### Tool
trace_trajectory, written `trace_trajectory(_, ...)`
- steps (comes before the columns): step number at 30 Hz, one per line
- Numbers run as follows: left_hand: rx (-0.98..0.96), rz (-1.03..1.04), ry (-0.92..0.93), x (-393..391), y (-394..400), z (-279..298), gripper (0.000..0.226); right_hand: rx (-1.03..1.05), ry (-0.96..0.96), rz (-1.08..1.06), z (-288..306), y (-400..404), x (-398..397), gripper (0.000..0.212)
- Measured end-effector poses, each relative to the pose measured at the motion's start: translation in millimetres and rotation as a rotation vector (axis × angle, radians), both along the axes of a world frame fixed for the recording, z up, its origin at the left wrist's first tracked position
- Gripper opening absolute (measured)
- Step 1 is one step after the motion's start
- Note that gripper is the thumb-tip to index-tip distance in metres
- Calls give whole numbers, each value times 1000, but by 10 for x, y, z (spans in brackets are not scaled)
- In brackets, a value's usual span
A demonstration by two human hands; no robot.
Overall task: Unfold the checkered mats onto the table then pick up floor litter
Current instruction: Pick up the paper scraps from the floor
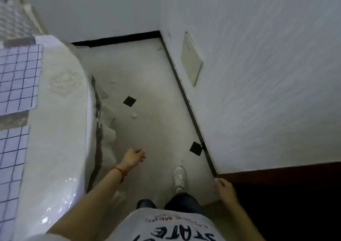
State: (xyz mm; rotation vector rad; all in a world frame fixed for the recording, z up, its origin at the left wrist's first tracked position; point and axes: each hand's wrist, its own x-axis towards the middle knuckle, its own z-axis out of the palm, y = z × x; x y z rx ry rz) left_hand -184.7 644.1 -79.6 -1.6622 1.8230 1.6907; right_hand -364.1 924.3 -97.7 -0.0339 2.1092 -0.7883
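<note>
Both hands empty, mats flat on the worktop, litter on the floor ahead of you.

Your left hand (133, 157) hangs over the floor (156, 85) with fingers loosely curled, grip on nothing; there's a red string (121, 172) round that wrist. Your right hand (225, 190) is down by the wall corner, fingers fairly straight, also gripping nothing; can't tell if it touches the wall (267, 74). Your white shoe (179, 176) is planted between the two hands. A small white scrap (134, 115) lies on the floor further ahead, just beside a black floor tile (129, 101); a second black tile (196, 148) sits against the skirting on the right. Two checkered mats (19, 78) lie unfolded on the worktop (60, 111) at your left, one behind the other, with a gap between. A cream wall plate (191, 60) is low on the right wall.
</note>
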Motion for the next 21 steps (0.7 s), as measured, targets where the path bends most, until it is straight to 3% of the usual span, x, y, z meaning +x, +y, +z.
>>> trace_trajectory(5,60,247,-58,-207,-390,-124,29,24,13,240,-5,-936,-1032,32)
trace_trajectory(11,134,524,-66,-306,-810,-278,23,-30,16,369,116,-2373,-1820,33)
trace_trajectory(17,201,596,-118,-539,-1657,-575,27,-80,13,399,-75,-3757,-2253,27)
trace_trajectory(21,207,538,-146,-863,-2505,-646,22,-46,-5,389,-191,-4419,-2392,27)
